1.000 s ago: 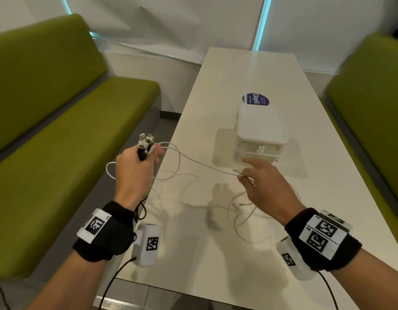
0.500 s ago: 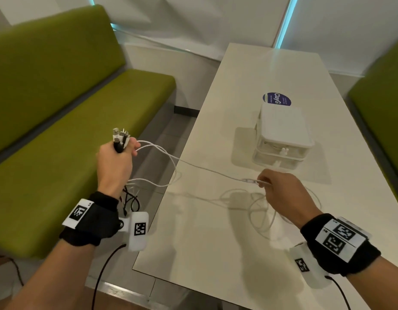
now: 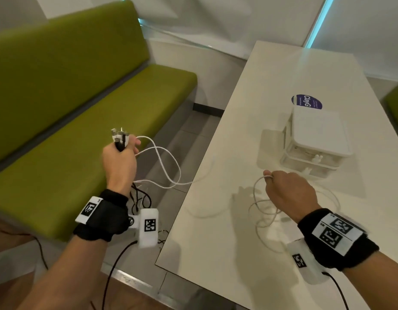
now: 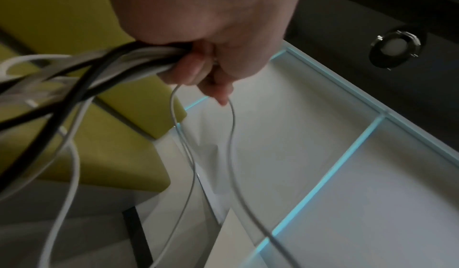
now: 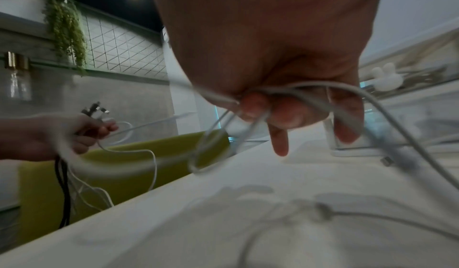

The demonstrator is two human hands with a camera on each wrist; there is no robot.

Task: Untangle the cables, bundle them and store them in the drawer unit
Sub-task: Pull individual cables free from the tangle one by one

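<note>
My left hand is held out over the gap between bench and table, fist closed round a bunch of black and white cables with their plugs sticking up. White cable strands sag from it to the table. My right hand hovers low over the white table and pinches loops of white cable, whose slack lies coiled under it. The white drawer unit stands just beyond the right hand, its drawers pushed in.
A green bench runs along the left, and another green bench edges in at the right. A round blue sticker lies on the table behind the drawer unit. Black cables dangle below the left wrist toward the floor.
My left hand has swung further left, off the table, drawing the white cable out. My right hand has drawn back toward me, and white loops now gather at its fingers.
</note>
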